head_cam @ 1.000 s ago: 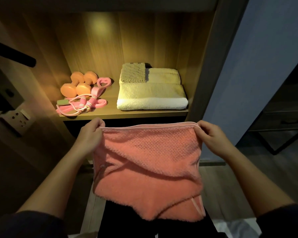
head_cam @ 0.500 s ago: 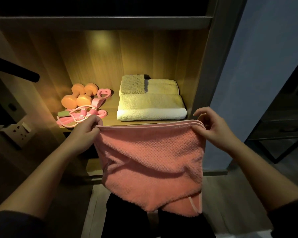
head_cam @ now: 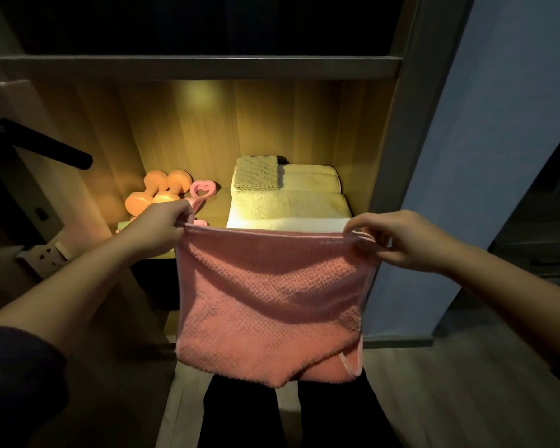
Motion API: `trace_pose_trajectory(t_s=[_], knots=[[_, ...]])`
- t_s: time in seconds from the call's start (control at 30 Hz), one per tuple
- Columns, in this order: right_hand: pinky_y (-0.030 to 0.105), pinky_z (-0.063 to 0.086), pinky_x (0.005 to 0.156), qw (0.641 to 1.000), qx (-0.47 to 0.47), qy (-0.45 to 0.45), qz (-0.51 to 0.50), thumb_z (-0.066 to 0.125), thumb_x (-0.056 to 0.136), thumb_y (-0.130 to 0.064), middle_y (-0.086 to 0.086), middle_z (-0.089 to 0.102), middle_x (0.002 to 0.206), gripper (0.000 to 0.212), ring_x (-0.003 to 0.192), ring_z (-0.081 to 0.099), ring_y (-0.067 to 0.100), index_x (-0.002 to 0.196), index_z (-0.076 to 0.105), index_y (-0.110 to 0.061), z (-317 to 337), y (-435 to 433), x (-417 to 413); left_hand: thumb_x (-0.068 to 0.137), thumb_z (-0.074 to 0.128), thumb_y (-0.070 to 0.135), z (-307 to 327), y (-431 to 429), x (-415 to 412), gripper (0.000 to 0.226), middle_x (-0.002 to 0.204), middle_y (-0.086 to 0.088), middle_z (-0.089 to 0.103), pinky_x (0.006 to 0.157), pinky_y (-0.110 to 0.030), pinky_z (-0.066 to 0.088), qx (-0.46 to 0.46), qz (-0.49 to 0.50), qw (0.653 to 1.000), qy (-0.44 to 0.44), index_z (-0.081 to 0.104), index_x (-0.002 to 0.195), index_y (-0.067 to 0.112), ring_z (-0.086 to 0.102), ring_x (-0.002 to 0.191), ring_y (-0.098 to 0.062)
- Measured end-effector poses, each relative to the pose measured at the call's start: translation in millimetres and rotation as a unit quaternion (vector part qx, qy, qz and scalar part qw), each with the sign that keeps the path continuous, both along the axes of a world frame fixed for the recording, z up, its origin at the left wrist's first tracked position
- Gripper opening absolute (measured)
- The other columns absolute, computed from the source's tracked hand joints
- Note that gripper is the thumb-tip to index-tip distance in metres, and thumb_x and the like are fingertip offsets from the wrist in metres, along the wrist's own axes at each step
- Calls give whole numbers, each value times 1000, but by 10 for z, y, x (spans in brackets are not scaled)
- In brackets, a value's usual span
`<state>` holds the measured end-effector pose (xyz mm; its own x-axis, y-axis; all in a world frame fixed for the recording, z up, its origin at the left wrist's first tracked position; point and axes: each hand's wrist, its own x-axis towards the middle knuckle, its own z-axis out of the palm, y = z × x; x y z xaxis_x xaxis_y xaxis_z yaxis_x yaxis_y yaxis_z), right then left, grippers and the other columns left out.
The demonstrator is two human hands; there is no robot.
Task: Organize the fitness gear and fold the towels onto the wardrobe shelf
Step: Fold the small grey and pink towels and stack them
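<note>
A folded pink towel (head_cam: 272,302) hangs in front of the lit wardrobe shelf (head_cam: 220,206). My left hand (head_cam: 160,226) grips its top left corner and my right hand (head_cam: 398,237) pinches its top right corner. Behind the towel's top edge, a folded white towel (head_cam: 288,208) lies on the shelf's right half. A smaller cream towel (head_cam: 311,177) and a grey-green cloth (head_cam: 256,173) are stacked on it. On the shelf's left sit two orange dumbbells (head_cam: 157,192) and a pink heart-handled gear piece (head_cam: 202,190), partly hidden by my left hand.
A dark shelf board (head_cam: 201,66) runs above the lit compartment. A black rod (head_cam: 46,145) sticks out at the left, with a wall socket (head_cam: 46,255) below it. A pale wall panel (head_cam: 466,156) stands to the right. My dark-trousered legs (head_cam: 304,415) are below the towel.
Both hands have lifted the pink towel up and toward the shelf, so its top edge now covers the shelf's front edge. The view has tilted up, showing the board above.
</note>
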<state>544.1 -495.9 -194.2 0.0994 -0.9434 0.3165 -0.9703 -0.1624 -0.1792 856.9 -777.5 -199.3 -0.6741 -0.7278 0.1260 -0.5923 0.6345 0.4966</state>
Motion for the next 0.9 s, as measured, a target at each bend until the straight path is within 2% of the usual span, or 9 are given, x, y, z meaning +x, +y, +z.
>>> trace_pose_trajectory(t_s=[0.07, 0.17, 0.3, 0.37, 0.47, 0.6, 0.67, 0.77, 0.9], knots=[[11, 39, 64, 1000, 4, 23, 21, 65, 89, -25, -26, 59, 93, 31, 72, 51, -13, 119, 61, -31, 26, -21, 10, 82, 55, -3, 21, -23, 9, 25, 80, -2, 60, 62, -36, 42, -13, -6, 1000, -7, 57, 77, 21, 55, 76, -23], [9, 43, 66, 999, 44, 7, 8, 60, 90, -28, -15, 66, 101, 31, 78, 56, -9, 121, 62, -29, 39, -65, -17, 82, 54, -7, 34, -37, 36, 30, 79, 0, 58, 61, -34, 39, -38, -21, 999, -8, 54, 76, 22, 53, 75, -20], [24, 53, 71, 996, 84, 12, -15, 63, 92, -31, -14, 66, 92, 16, 80, 61, -1, 107, 65, -26, 16, -121, -84, 84, 54, -8, 76, -23, 53, 33, 79, 3, 58, 60, -32, 39, -59, -24, 998, -4, 54, 76, 25, 52, 73, -15], [20, 50, 65, 997, 77, -13, -25, 62, 92, -35, -15, 64, 84, 12, 77, 61, -1, 99, 65, -26, 11, -144, -93, 84, 55, -8, 114, -13, 68, 33, 81, 3, 59, 61, -32, 41, -58, -20, 998, -1, 55, 77, 24, 54, 75, -16], [19, 52, 65, 994, 28, -92, -48, 64, 92, -32, -13, 67, 83, 9, 78, 64, 2, 93, 67, -24, -5, -163, -106, 84, 57, -9, 172, 9, 80, 29, 83, 0, 62, 65, -31, 44, -46, -22, 999, -1, 58, 80, 20, 56, 80, -17], [21, 48, 59, 974, -98, -184, -84, 63, 92, -23, -5, 65, 72, 14, 68, 62, 12, 77, 65, -22, -3, -210, -119, 86, 59, -4, 273, 17, 62, 20, 86, -3, 63, 70, -34, 47, -23, -24, 999, 0, 61, 84, 16, 59, 82, -21], [16, 45, 59, 961, -141, -215, -101, 65, 91, -19, -7, 63, 74, 11, 68, 60, 11, 80, 63, -21, 19, -256, -121, 87, 63, 1, 324, 6, 39, 16, 86, -3, 64, 70, -35, 47, -17, -18, 1000, -14, 61, 84, 17, 60, 83, -23], [8, 45, 68, 955, -137, -230, -130, 67, 90, -18, -13, 64, 86, 12, 78, 61, 0, 99, 63, -24, 86, -305, -171, 87, 67, 6, 365, -13, 2, 11, 89, -2, 65, 79, -42, 53, -25, 10, 999, -28, 64, 90, 16, 61, 85, -22], [15, 43, 67, 961, -61, -187, -195, 66, 92, -19, -12, 65, 85, 5, 83, 61, 4, 93, 66, -24, 97, -385, -231, 86, 70, 14, 389, -13, -46, 8, 86, -4, 66, 73, -39, 52, -27, 43, 998, -38, 66, 81, 18, 61, 81, -21]])
